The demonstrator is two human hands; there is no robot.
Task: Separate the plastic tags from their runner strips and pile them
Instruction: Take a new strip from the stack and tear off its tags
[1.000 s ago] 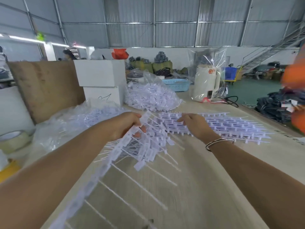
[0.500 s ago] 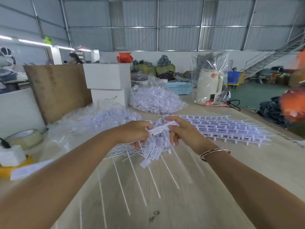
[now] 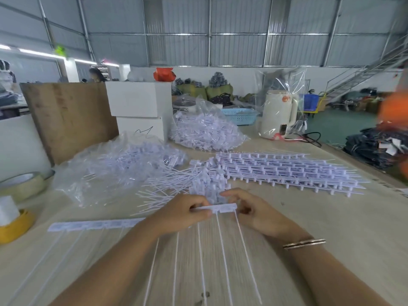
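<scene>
A white runner strip of plastic tags (image 3: pixel 97 225) lies flat across the wooden table (image 3: pixel 331 228), its thin tails pointing toward me. My left hand (image 3: pixel 183 214) grips the strip from the left. My right hand (image 3: pixel 254 212) pinches its right end, fingers curled round the last tags. Just beyond my hands lies a loose pile of separated tags (image 3: pixel 198 180). A stack of whole tag strips (image 3: pixel 287 173) lies to the right of that pile.
Two clear plastic bags of tags lie at left (image 3: pixel 114 166) and at the back (image 3: pixel 205 131). White boxes (image 3: pixel 141 107), a brown board (image 3: pixel 68 115), a tape roll (image 3: pixel 22 184) and a white kettle (image 3: pixel 278 113) stand behind and beside.
The strip came down from above the pile to lie flat on the table near me. Both hands moved toward me with it, gripping its right end.
</scene>
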